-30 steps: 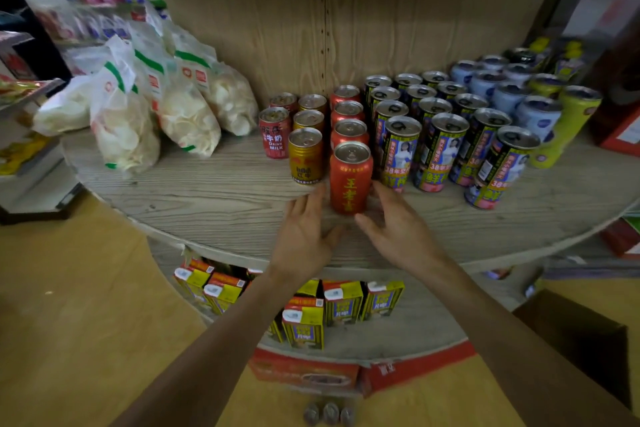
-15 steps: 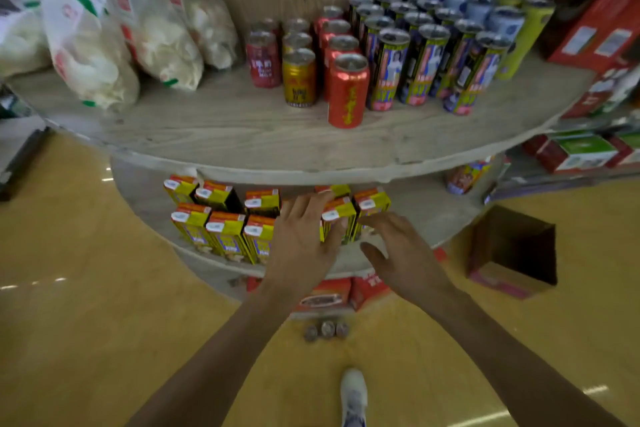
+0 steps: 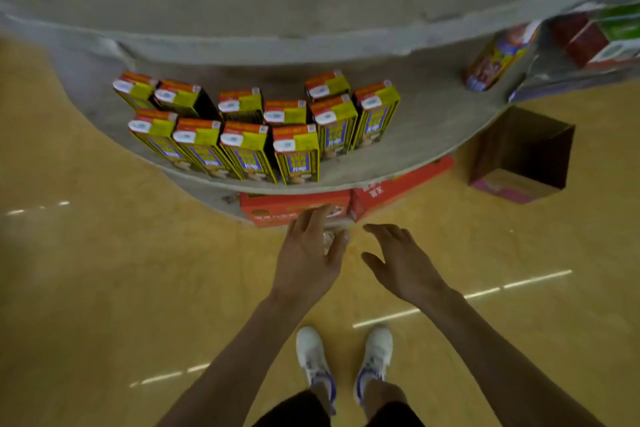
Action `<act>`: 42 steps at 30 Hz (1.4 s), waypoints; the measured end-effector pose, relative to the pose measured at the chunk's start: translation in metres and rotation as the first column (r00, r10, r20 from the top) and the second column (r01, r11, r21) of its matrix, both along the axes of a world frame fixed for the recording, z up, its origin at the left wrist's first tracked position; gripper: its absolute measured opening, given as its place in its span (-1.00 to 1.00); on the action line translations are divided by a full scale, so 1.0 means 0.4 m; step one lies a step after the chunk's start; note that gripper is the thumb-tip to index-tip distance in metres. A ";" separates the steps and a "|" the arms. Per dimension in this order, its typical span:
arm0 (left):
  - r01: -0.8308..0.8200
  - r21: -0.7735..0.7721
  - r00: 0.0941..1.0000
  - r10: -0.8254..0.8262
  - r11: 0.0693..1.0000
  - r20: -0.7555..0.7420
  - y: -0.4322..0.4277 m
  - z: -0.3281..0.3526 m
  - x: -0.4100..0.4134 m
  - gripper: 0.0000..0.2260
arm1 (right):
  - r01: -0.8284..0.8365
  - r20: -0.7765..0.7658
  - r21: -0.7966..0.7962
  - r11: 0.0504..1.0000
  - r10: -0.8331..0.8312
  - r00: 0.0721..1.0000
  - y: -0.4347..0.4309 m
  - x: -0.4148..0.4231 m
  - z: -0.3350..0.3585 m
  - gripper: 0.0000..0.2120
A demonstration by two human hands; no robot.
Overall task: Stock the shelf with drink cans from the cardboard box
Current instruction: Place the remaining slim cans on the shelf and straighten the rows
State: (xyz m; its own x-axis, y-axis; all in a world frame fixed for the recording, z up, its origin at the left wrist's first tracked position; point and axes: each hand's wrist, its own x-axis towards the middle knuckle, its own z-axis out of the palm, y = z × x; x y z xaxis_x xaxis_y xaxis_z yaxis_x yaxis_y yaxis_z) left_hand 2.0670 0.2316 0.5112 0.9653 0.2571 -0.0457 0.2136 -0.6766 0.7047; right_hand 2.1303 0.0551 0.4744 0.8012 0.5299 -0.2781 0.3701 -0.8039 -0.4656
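Cans [image 3: 327,238] under left hand [image 3: 307,258]

Left grip [image 3: 308,255] and right grip [image 3: 403,267] reach down, fingers loosely spread.

Bare floor [image 3: 121,270] lies wide open in front. Red boxes [image 3: 294,206] fill the gap under the lower shelf [image 3: 433,121]; yellow cartons [image 3: 249,139] crowd its middle, leaving its right part free.

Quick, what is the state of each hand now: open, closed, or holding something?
Left hand: open, fingers nearly straight, holding nothing.
Right hand: open, fingers relaxed, holding nothing.
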 end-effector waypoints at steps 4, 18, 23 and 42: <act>-0.024 -0.024 0.998 0.023 0.999 -0.060 -0.039 -0.170 0.016 -0.61 | 0.041 -0.077 -0.024 0.999 -0.043 0.996 -0.029 0.014 -0.177 -0.47; 0.000 -0.012 0.970 -0.002 1.000 -0.243 -0.115 -0.947 0.074 -0.57 | -0.017 -0.170 -0.184 0.983 -0.015 0.985 -0.102 0.054 -1.012 -0.41; -0.009 -0.008 0.971 0.007 1.000 -0.237 -0.104 -1.197 0.130 -0.52 | -0.071 -0.177 -0.229 0.971 0.030 0.984 -0.088 0.109 -1.286 -0.40; 0.122 0.001 0.923 -0.113 0.993 -0.368 -0.028 -1.501 0.307 -0.42 | -0.063 -0.254 -0.177 0.982 0.016 0.967 -0.035 0.322 -1.711 -0.12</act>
State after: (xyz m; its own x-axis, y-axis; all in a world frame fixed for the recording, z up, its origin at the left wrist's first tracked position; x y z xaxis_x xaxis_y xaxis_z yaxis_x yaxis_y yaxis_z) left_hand 2.1897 0.2204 -0.0893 0.9056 0.1484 -0.3973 0.3720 -0.7279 0.5760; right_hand 2.2592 0.0412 -0.2099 0.6729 0.4814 -0.5616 0.2939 -0.8708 -0.3942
